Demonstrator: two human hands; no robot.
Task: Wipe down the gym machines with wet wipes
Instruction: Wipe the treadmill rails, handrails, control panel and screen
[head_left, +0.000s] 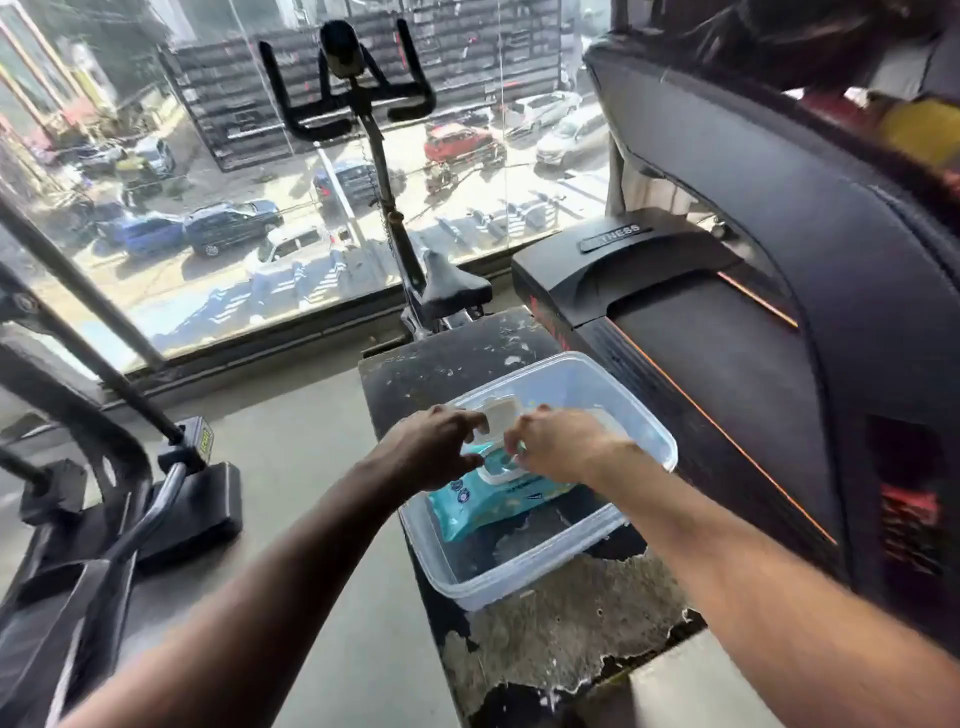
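Your left hand (436, 441) pinches the raised flip lid (501, 410); right hand (558, 441) curls at the opening of the wipes pack (493, 493), lying inside the clear tub (644, 415). Pull hard and pack lifts, tub slides

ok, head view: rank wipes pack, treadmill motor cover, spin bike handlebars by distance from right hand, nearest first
1. wipes pack: in the clear tub, right under the right hand.
2. treadmill motor cover: beyond the tub, to the right.
3. spin bike handlebars: farthest, up by the window.
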